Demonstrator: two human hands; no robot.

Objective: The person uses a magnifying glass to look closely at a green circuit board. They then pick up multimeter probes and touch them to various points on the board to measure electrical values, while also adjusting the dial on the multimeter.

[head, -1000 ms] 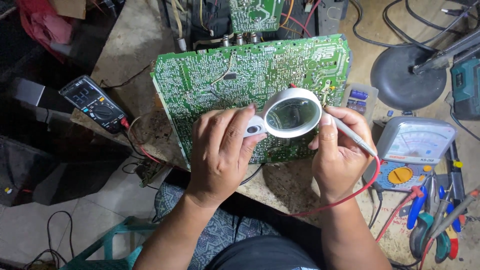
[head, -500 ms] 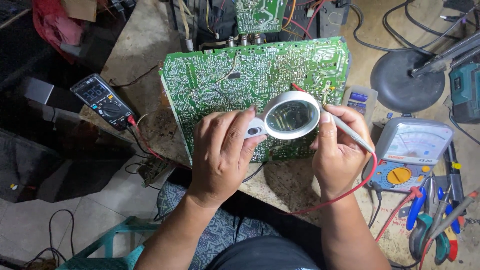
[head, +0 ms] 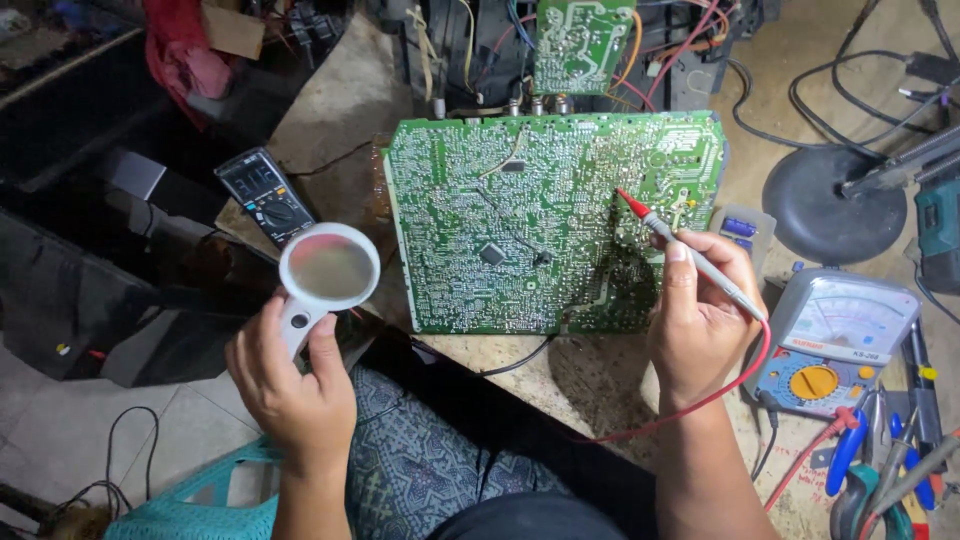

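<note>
Fingers of my left hand (head: 290, 385) are curled shut around the white handle of a magnifying glass (head: 325, 272), its round lens lifted up and away to the left of the circuit board (head: 520, 220), out past the edge of the workbench (head: 340, 105). Just above and behind the lens lies a dark digital multimeter (head: 265, 195) on the bench, tilted, near the board's left edge.

Next comes the green circuit board, lying solder side up across the middle of the bench, with a dark square chip near its centre. A second, smaller green board (head: 582, 42) stands beyond it among coloured wires.

On the board's right part, the red tip of a test probe (head: 690, 255) touches the solder side. My right hand (head: 705, 325) pinches the probe's pale shaft between thumb and fingers, closed around it like a pen, the heel of the hand over the board's lower right corner. A red lead (head: 720, 395) loops from the probe's back end under my wrist.

Right of that hand sits a grey analogue meter (head: 835, 345) with a pale dial face and a yellow knob. Beyond it stands a round black base (head: 815, 205), and pliers with blue handles (head: 850, 455) lie at the lower right.
</note>
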